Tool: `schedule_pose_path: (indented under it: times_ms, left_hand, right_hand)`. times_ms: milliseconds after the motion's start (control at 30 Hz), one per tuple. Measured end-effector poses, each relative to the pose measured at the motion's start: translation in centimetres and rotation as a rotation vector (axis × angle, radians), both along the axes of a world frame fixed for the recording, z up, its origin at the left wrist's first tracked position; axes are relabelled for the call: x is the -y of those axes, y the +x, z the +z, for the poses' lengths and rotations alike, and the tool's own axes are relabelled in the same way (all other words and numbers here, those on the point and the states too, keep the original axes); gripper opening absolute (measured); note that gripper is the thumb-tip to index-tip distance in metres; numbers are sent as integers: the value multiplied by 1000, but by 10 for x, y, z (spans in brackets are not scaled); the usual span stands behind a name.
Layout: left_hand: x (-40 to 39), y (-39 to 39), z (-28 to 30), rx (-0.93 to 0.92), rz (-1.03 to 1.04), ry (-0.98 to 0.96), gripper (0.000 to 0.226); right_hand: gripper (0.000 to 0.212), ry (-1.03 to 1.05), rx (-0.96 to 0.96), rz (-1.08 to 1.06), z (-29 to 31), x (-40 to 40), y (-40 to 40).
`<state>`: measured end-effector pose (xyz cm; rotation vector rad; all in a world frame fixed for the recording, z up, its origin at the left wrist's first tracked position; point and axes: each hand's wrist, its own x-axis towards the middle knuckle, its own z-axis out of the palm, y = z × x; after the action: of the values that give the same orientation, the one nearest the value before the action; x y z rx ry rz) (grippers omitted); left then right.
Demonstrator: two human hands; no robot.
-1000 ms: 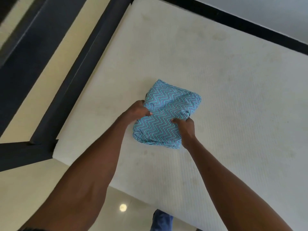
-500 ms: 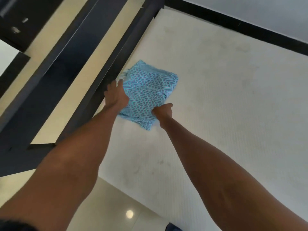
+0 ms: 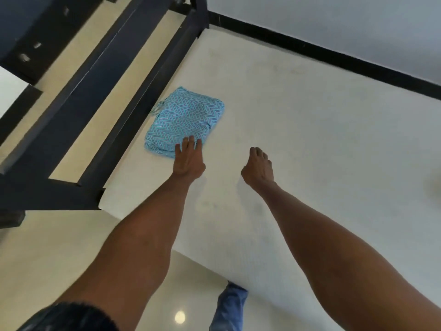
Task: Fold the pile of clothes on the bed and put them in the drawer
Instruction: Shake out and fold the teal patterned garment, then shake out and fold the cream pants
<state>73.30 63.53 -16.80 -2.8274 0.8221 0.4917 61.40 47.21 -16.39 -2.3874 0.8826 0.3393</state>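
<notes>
One folded garment (image 3: 183, 121), blue zigzag print, parked right up by the left edge of the mattress (image 3: 298, 130).

The bundle sits just inside the dark bed frame (image 3: 133, 111), one loose corner poking toward that rail. The left hand (image 3: 188, 158) has its fingers (image 3: 191, 143) stretched flat, tips touching the near edge of the cloth. The right hand (image 3: 259, 168) hangs off to the side over bare mattress, fingers loosely curled and holding nothing. Loads of open white mattress runs to the right and far side, out to the black border along the wall. Shiny tile floor (image 3: 47, 254) shows below the near mattress edge.
</notes>
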Motion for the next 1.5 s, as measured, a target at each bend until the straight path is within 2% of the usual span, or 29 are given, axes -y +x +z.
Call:
schedule_pose_path:
  times_ms: [100, 233, 467, 667, 733, 833, 1033, 1200, 1300, 1500]
  left_hand:
    - [27, -86, 49, -9, -58, 3, 56]
    - [64, -237, 118, -124, -87, -61, 43]
    - [120, -504, 207, -289, -253, -97, 40]
    - [163, -643, 238, -379, -353, -86, 33]
    - [184, -673, 241, -389, -393, -85, 33]
    - [224, -708, 243, -408, -436, -75, 34]
    - [327, -741, 241, -461, -480, -84, 39]
    - [417, -766, 247, -510, -506, -62, 44]
    - [459, -774, 250, -527, -498, -61, 34]
    - [542, -776, 240, -515, -415, -92, 22]
  right_hand:
    - [46, -51, -35, 32, 47, 15, -88]
    - [42, -108, -63, -1, 118, 34, -240]
    - [23, -149, -132, -183, 234, 68, -510]
    - [15, -21, -239, -438, 258, 99, -681]
    - [20, -1, -228, -517, 252, 116, -718]
    - [10, 11, -215, -573, 248, 149, -757]
    - [11, 7, -193, -657, 242, 237, -801]
    - [10, 55, -251, -676, 231, 310, -847]
    - [10, 113, -296, -700, 222, 350, -863]
    - [8, 173, -327, -507, 187, 445, -861]
